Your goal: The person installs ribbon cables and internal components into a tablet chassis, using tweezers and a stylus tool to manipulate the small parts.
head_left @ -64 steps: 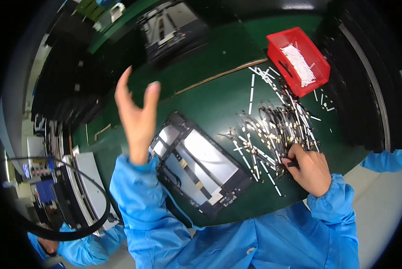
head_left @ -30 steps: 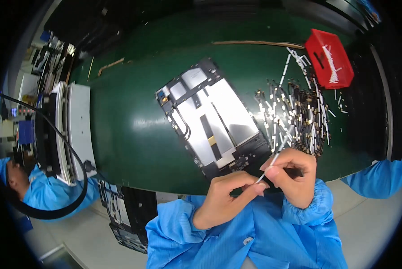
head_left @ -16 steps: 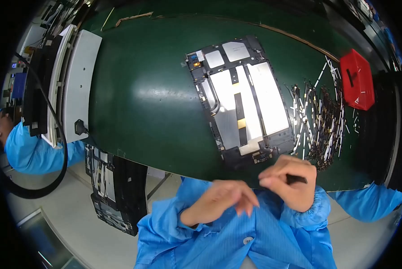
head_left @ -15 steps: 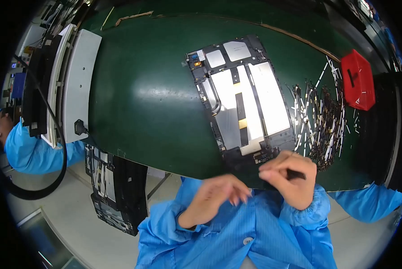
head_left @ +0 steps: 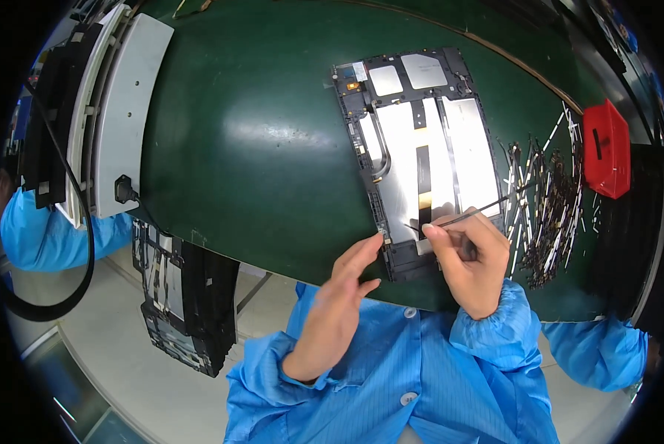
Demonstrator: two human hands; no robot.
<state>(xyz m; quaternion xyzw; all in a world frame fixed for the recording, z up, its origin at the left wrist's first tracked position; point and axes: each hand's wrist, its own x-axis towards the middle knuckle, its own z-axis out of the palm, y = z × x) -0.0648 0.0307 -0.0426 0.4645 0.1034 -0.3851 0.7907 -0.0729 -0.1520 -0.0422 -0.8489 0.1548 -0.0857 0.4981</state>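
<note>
An opened flat electronic device (head_left: 397, 159), with silver panels in a black frame, lies slightly tilted on the green worktop. My right hand (head_left: 474, 259) is over its lower part, thumb and fingertips pinched on a long thin dark strip (head_left: 487, 209). The strip runs from the fingertips up to the right, past the device's right edge. Whether something more sits in the palm is hidden. My left hand (head_left: 344, 296) has its fingers stretched out, with the fingertips at the device's lower left edge.
Right of the device lies a heap of thin dark and white strips (head_left: 547, 214), with a red bin (head_left: 606, 152) behind it. A pale metal housing with a black plug (head_left: 126, 190) stands at left. More opened devices (head_left: 188, 296) are below the table edge. Blue sleeves show on both sides.
My right hand has moved forward over the device, and the dark strip now shows in its pinch. My left hand has come up to the device's edge. The whole view has shifted slightly.
</note>
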